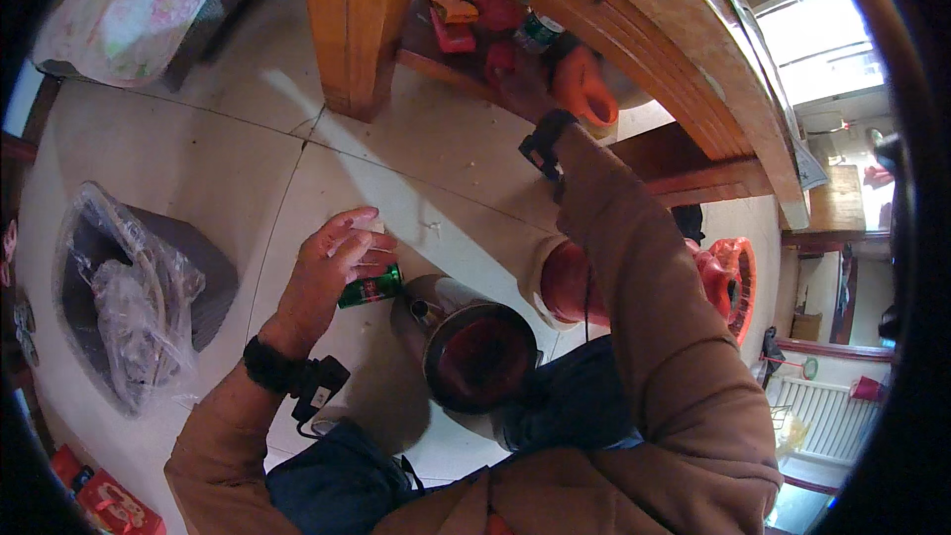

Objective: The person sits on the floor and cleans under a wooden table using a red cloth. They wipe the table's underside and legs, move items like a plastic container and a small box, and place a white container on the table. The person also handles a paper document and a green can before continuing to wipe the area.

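Observation:
My left hand (342, 256) hovers over the floor with its fingers bent and apart, and I see nothing held in it. Just under those fingers lies a green drink can (371, 286) on its side; whether they touch is unclear. My right hand (527, 89) reaches in under the wooden table to its low shelf (436, 61). Shadow hides its fingers, so a grip cannot be made out. Close around it are a red thing (501, 57), a green and white tin (539, 32), an orange packet (454, 8) and an orange vessel (584, 87) with a round opening.
Between my knees stands a spouted metal kettle (482, 359) with a dark round top. A red flask (567, 282) is right of it. At left is a grey bin (208, 263) with a clear bag. The table leg (359, 40) rises ahead; a floral-covered seat (129, 15) is far left.

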A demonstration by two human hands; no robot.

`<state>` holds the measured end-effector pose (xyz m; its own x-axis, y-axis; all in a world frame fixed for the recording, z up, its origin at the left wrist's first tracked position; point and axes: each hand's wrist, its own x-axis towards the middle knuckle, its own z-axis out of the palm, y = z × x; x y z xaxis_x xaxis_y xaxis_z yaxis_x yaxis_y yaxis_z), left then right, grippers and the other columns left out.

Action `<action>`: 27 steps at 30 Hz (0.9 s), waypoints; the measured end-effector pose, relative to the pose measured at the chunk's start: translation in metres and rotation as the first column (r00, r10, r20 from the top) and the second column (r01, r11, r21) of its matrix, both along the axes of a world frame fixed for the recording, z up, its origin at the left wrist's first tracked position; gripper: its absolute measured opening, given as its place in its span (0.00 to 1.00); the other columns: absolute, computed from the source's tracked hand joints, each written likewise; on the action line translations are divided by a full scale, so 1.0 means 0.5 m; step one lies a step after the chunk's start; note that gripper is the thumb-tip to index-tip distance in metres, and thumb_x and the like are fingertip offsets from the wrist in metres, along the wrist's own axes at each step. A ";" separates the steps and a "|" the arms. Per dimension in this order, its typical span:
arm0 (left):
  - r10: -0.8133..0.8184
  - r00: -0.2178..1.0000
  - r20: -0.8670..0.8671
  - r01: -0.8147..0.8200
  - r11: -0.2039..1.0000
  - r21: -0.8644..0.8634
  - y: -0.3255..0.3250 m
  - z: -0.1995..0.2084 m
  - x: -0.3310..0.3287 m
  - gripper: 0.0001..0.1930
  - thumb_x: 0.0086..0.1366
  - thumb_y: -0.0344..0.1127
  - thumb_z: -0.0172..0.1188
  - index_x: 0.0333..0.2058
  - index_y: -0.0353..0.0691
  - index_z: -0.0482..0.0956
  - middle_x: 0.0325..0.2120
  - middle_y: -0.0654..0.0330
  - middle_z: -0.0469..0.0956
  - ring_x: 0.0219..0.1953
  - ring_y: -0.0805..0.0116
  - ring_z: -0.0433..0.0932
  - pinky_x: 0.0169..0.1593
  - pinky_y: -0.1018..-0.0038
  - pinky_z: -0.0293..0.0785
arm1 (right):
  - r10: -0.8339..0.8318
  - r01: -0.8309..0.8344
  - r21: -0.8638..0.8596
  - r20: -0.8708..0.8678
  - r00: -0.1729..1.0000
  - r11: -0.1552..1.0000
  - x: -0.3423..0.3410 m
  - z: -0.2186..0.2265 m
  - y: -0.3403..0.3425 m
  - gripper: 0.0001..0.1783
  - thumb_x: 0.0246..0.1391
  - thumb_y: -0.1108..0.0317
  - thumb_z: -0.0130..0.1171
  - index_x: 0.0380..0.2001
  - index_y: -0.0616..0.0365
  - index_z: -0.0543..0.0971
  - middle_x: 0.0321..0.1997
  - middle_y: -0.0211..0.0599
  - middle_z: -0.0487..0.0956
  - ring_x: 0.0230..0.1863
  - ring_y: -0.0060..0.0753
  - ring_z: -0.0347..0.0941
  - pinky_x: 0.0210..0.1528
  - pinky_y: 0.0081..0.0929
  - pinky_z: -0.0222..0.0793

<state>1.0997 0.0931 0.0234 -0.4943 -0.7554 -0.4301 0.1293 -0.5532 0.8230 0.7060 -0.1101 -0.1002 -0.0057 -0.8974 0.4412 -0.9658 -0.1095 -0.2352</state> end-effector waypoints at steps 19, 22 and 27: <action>-0.037 0.999 -0.024 0.037 0.999 -0.006 0.005 0.020 -0.038 0.20 0.66 0.40 0.49 0.53 0.36 0.67 0.38 0.54 0.77 0.41 0.68 0.77 0.48 0.71 0.73 | -0.272 0.044 0.319 0.719 0.640 0.947 0.124 0.161 0.149 0.20 0.52 0.76 0.48 0.50 0.52 0.73 0.33 0.40 0.77 0.14 0.30 0.68 0.11 0.27 0.61; -0.009 1.000 -0.001 0.009 1.000 0.021 0.003 0.019 -0.032 0.20 0.66 0.39 0.48 0.53 0.35 0.67 0.38 0.54 0.77 0.40 0.67 0.77 0.48 0.71 0.72 | -0.174 0.037 0.240 0.581 0.795 0.970 0.056 0.137 0.108 0.17 0.53 0.75 0.48 0.48 0.53 0.73 0.33 0.39 0.75 0.16 0.32 0.69 0.11 0.29 0.63; -0.030 0.999 0.032 0.029 0.999 0.017 0.002 0.019 -0.029 0.21 0.66 0.40 0.48 0.53 0.34 0.66 0.37 0.54 0.77 0.40 0.66 0.77 0.48 0.70 0.71 | -0.068 -0.017 0.271 0.299 0.952 0.962 0.039 0.050 0.055 0.14 0.55 0.72 0.48 0.46 0.54 0.71 0.36 0.37 0.75 0.39 0.32 0.72 0.35 0.36 0.72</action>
<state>1.0852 0.0943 0.0326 -0.5020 -0.7333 -0.4585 0.0861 -0.5699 0.8172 0.7256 -0.0828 -0.0750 -0.1256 -0.9793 0.1585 -0.8452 0.0220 -0.5341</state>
